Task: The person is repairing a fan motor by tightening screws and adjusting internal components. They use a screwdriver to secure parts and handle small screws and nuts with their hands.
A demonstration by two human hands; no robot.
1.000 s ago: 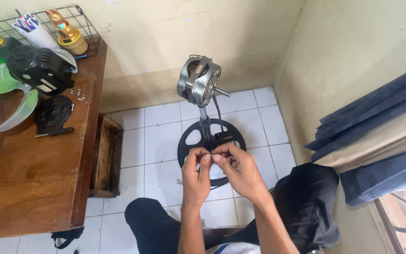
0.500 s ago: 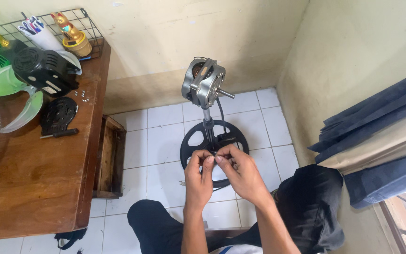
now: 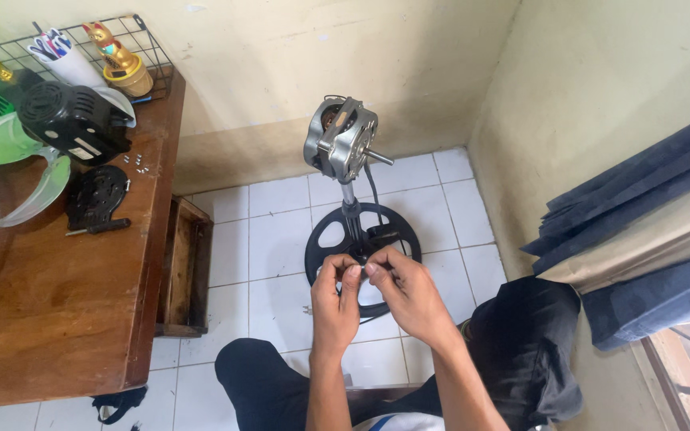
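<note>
1. Head view, hands: Your left hand (image 3: 337, 294) and right hand (image 3: 403, 289) meet fingertip to fingertip just in front of the fan stand (image 3: 350, 215). Both are pinched nearly closed on something small between them; it is too small to identify.
2. Head view, landmark: The fan stand rests upright on the tiled floor (image 3: 273, 239). Its bare motor (image 3: 341, 148) sits at the top with the shaft pointing right, housing removed. The round black base (image 3: 329, 239) lies directly beyond your hands, partly covered by them.
3. Head view, left of the stand: The wooden counter (image 3: 65, 319) carries the stripped parts, well apart from the stand: a black motor cover (image 3: 73, 120), a black round plate (image 3: 96, 195), green fan blades (image 3: 9, 160) and a few small screws (image 3: 137, 162), probably laid there within reach.
</note>
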